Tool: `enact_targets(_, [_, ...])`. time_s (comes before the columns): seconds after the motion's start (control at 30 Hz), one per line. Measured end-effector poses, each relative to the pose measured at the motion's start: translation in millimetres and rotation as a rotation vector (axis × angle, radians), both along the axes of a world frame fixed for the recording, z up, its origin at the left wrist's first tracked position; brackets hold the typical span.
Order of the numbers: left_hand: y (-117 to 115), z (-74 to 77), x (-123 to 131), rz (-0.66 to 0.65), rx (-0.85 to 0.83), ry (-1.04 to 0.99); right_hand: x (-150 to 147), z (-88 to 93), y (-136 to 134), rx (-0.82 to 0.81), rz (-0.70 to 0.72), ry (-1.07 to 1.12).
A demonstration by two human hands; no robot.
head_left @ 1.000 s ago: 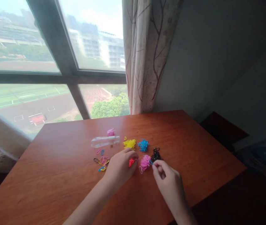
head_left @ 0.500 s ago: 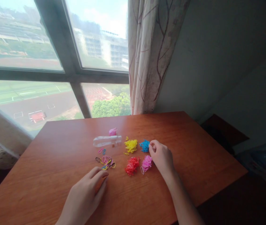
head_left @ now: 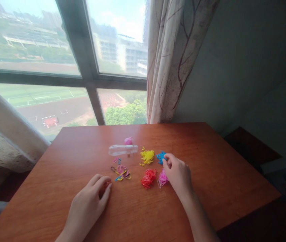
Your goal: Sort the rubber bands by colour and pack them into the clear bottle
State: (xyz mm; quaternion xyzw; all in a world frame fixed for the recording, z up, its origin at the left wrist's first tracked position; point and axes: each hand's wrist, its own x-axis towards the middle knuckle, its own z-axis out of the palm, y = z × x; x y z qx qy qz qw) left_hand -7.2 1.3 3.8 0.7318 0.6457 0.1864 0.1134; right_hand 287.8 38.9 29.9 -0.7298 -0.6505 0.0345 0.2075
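Note:
Small rubber bands lie sorted by colour on a brown wooden table (head_left: 208, 161): a yellow pile (head_left: 147, 156), a blue pile (head_left: 161, 156), a red pile (head_left: 148, 178) and a pink pile (head_left: 162, 178). Several loose mixed bands (head_left: 121, 170) lie left of them. My right hand (head_left: 177, 174) is curled, its fingertips pinched at the blue pile's right edge; what they hold is hidden. It covers whatever lies right of the pink pile. My left hand (head_left: 90, 201) rests palm down on the table, fingers loosely stretched, just short of the mixed bands.
A clear plastic bottle (head_left: 122, 150) lies on its side behind the mixed bands, with a pink cap (head_left: 128, 140) beyond it. A large window and a patterned curtain (head_left: 173, 60) stand behind the table. A dark lower surface (head_left: 251, 148) is at the right.
My right hand went from the pink pile up to the blue pile. My left hand drew back from the red pile to the table's near left. The camera view shifted left.

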Motion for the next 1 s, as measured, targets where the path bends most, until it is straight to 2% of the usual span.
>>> enact_targets(0.2, [3.9, 2.7, 8.9, -0.047, -0.085, 0.036, -45.8, 0.6, -20.6, 0.003, 0.155, 0.098])
enact_targets(0.33, [9.5, 1.0, 14.0, -0.071, -0.084, 0.035, -80.2, -1.3, -29.5, -0.075, 0.251, 0.102])
enact_targets(0.43, [12.3, -2.3, 15.3, -0.086, -0.079, 0.031, -97.6, -1.7, -32.2, -0.133, 0.265, 0.075])
enact_targets(0.7, [10.5, -4.0, 7.5, -0.066, -0.058, -0.025, -112.4, -0.8, -31.6, -0.294, 0.210, -0.056])
enact_targets(1.0, [7.1, -4.2, 1.1, -0.039, 0.028, -0.101, -122.2, 0.4, -25.6, -0.362, 0.199, -0.132])
